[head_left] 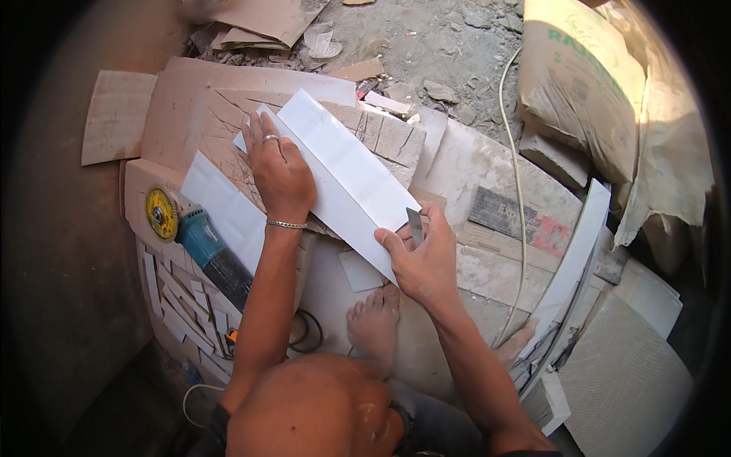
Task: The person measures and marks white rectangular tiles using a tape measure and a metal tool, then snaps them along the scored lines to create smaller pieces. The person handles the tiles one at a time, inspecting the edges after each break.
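Observation:
Two long white tile strips lie lengthwise against each other, slanting from upper left to lower right. My left hand (283,171), with a ring and a bracelet, presses over the upper-left end of the nearer white tile strip (335,202); its fingertips reach the strip's edge. The farther white tile strip (346,156) lies right of that hand. At the lower-right end, my right hand (423,255) is closed on a dark flat metal blade (415,227), its thumb touching the nearer strip. The fingers' undersides are hidden.
An angle grinder (202,236) with a yellow disc lies left, beside another white tile piece (228,206) and several narrow offcuts (179,301). A pale cable (514,152) crosses on the right. Filled sacks (582,84) stand far right; tiles (624,373) lie below. Bare feet (373,327) are underneath.

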Available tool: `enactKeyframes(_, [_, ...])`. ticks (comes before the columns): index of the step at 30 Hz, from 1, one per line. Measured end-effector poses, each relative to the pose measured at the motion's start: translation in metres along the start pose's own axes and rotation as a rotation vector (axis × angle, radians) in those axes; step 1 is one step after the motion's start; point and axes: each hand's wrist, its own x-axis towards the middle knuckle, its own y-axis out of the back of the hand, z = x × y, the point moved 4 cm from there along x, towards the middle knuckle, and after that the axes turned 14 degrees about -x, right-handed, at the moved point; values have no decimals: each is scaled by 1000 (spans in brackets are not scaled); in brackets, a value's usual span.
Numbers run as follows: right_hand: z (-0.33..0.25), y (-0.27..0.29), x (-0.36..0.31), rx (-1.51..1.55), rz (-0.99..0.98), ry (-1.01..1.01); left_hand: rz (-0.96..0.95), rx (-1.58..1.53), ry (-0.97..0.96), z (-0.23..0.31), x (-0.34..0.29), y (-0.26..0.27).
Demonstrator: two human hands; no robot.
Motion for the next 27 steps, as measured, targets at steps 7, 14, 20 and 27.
enactKeyframes(7, [-33, -15, 28, -185, 106, 99, 76, 20, -2, -24, 46, 0])
enactKeyframes(14, [-60, -4, 18, -481, 127, 131, 143, 39, 8, -28, 54, 1])
enactKeyframes(20, [-53, -5, 14, -683, 80, 243, 213, 64, -8, -24, 53, 2])
enactKeyframes(27, [-9, 4, -2, -869, -51, 496, 228, 88, -9, -26, 51, 10])
